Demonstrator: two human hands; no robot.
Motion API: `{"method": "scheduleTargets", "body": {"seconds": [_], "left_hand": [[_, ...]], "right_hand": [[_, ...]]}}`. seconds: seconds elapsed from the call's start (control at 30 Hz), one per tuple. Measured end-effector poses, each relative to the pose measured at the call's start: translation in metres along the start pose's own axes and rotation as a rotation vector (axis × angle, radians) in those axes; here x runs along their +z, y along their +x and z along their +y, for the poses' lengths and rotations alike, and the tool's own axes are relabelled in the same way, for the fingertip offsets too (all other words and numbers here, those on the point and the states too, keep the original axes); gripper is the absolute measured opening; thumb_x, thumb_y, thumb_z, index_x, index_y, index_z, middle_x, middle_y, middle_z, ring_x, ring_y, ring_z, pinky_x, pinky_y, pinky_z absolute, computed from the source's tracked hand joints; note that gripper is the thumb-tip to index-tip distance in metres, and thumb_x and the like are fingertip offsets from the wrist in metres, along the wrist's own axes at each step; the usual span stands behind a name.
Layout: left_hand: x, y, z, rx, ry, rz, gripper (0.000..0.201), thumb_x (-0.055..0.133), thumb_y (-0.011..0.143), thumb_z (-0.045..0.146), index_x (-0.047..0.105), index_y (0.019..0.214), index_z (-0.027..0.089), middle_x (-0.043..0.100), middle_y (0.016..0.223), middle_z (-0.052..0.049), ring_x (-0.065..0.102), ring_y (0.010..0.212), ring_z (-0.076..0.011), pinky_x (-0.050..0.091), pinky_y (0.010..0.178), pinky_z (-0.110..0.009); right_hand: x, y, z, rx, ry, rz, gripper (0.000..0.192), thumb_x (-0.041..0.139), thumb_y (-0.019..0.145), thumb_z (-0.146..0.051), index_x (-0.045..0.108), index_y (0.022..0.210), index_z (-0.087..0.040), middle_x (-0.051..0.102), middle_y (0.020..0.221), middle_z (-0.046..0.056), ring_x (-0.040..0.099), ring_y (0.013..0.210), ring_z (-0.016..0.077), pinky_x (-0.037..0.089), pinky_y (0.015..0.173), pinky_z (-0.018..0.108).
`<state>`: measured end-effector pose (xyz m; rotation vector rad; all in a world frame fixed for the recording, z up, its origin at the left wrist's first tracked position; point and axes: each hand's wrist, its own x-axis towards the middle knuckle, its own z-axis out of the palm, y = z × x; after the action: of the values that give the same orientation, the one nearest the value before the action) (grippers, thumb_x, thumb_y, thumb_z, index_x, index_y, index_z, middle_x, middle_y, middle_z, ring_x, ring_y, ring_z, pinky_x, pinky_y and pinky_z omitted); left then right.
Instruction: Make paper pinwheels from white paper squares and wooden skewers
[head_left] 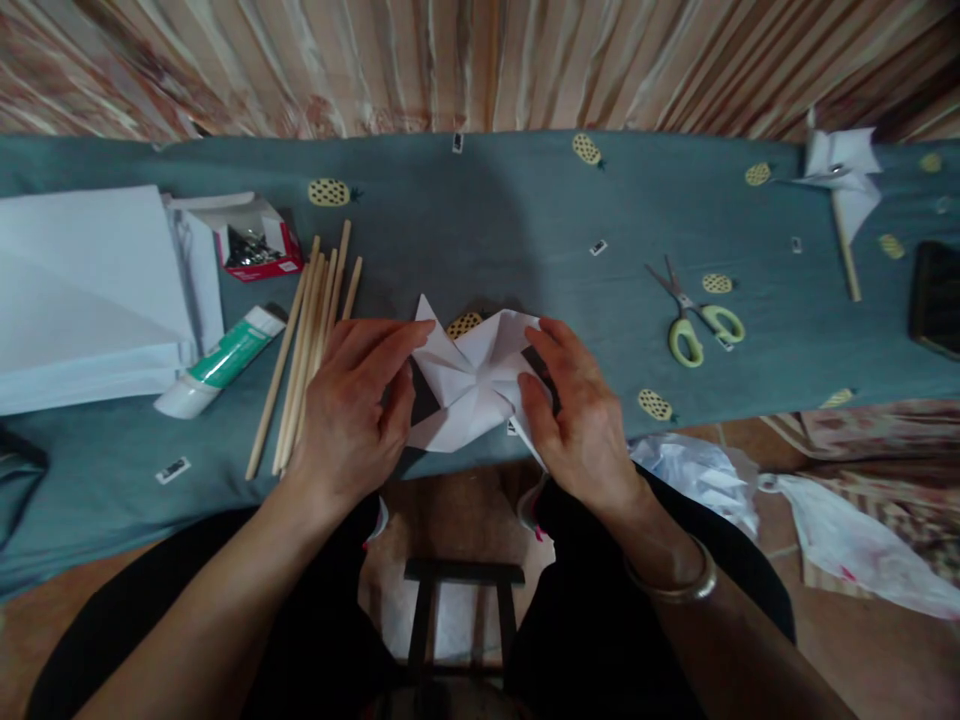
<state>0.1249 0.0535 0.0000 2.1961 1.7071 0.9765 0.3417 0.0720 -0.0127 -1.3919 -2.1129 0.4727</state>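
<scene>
My left hand and my right hand both rest on the folded white paper, which lies at the near edge of the surface, directly ahead of me. The left fingers are curled partway, thumb pressing the paper's 9 o'clock edge, fingertips reaching toward its upper flap. The right hand is likewise half closed, thumb pinning a flap at the paper's 4 o'clock corner, fingers spread over its 3 o'clock side. Neither hand lifts the sheet; both press it flat.

Judgement: the step in hand appears to be folding flaps toward the paper's centre, where creases already meet. The next move likely calls for a steady pinch at the centre and even pressure, since the paper overhangs the near edge slightly.

Pose: both forearms come in from 6 o'clock, wrists level, palms down. A bangle sits on the right wrist.

Outward from the hands:
- At 9 o'clock, just beside the left hand, a bundle of wooden sticks.
- Further toward 9 o'clock, a glue tube, and at 10 o'clock a small red box of what may be pins; contents too small to confirm.
- Far left, a stack of white sheets.
- At 2 o'clock, well apart, scissors with green handles.
- At far 1 o'clock, a finished paper pinwheel on a stick.
- Below the surface to the right, plastic bags on the floor.
</scene>
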Motion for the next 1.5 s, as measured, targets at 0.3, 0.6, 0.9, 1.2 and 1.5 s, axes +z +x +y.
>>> {"method": "scheduleTargets", "body": {"seconds": [0.3, 0.6, 0.9, 1.2, 1.5], "left_hand": [[0.0, -0.006, 0.0, -0.098, -0.029, -0.043, 0.043, 0.047, 0.088, 0.01, 0.054, 0.13, 0.018, 0.064, 0.109, -0.009, 0.065, 0.097, -0.0166, 0.054, 0.088, -0.03], [0.002, -0.01, 0.0, -0.188, -0.077, -0.09, 0.052, 0.048, 0.087, 0.013, 0.045, 0.139, 0.022, 0.06, 0.117, -0.008, 0.065, 0.095, -0.0167, 0.056, 0.087, -0.032], [0.017, -0.019, -0.002, -0.462, -0.67, 0.051, 0.079, 0.064, 0.083, 0.022, 0.024, 0.149, 0.036, 0.032, 0.155, -0.01, 0.065, 0.107, -0.0211, 0.055, 0.096, -0.044], [0.02, -0.017, -0.004, -0.605, -0.941, 0.077, 0.092, 0.078, 0.071, 0.024, 0.027, 0.147, 0.036, 0.034, 0.155, -0.013, 0.067, 0.106, -0.0215, 0.053, 0.099, -0.045], [0.011, -0.004, 0.006, -0.679, -1.101, -0.05, 0.067, 0.081, 0.067, 0.025, 0.055, 0.129, 0.02, 0.067, 0.126, -0.011, 0.062, 0.119, -0.0267, 0.051, 0.101, -0.041]], "right_hand": [[0.002, 0.001, -0.003, -0.012, 0.034, -0.009, 0.045, 0.052, 0.093, -0.027, 0.052, 0.134, -0.01, 0.062, 0.132, 0.02, 0.058, 0.125, 0.0303, 0.052, 0.103, 0.049], [0.002, 0.002, -0.004, 0.073, 0.124, 0.001, 0.043, 0.055, 0.091, -0.025, 0.054, 0.132, -0.014, 0.064, 0.13, 0.017, 0.063, 0.116, 0.0291, 0.054, 0.098, 0.048], [0.009, 0.004, 0.0, 0.367, 0.59, 0.014, 0.043, 0.061, 0.086, -0.026, 0.057, 0.13, -0.024, 0.071, 0.106, 0.006, 0.068, 0.091, 0.0199, 0.058, 0.082, 0.039], [0.013, 0.007, 0.001, 0.375, 0.803, 0.024, 0.044, 0.067, 0.081, -0.025, 0.059, 0.124, -0.026, 0.07, 0.119, 0.006, 0.069, 0.098, 0.019, 0.058, 0.085, 0.038], [0.005, 0.009, 0.006, 0.436, 1.035, -0.067, 0.043, 0.066, 0.082, -0.024, 0.059, 0.124, -0.027, 0.066, 0.131, 0.007, 0.063, 0.119, 0.0231, 0.052, 0.102, 0.049]]}}
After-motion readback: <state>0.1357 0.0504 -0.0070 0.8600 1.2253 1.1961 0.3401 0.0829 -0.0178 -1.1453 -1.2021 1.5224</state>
